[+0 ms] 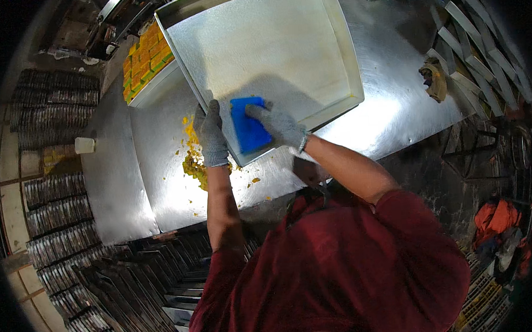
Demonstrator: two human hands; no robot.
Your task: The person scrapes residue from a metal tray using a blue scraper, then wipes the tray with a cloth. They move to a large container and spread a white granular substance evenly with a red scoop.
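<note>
A large rectangular metal tray (269, 45) with raised walls lies before me over the steel table. My left hand (211, 135), in a grey knitted glove, grips the tray's left wall near its lower corner. My right hand (282, 123), gloved alike, holds a flat blue plastic scraper (250, 126) against the inside of the tray at that corner. Yellow and brown crumbs (195, 169) lie on the table beside and under my left wrist. Up and left, a second tray holds rows of yellow-green cake pieces (148, 62).
The steel table (115, 172) spans the view. A whitish plastic container (85, 145) stands at its left edge. A brown cloth-like item (433, 81) lies at the right, beside piled metal trays (479, 54). More trays (142, 291) stand stacked on edge below the table's near edge.
</note>
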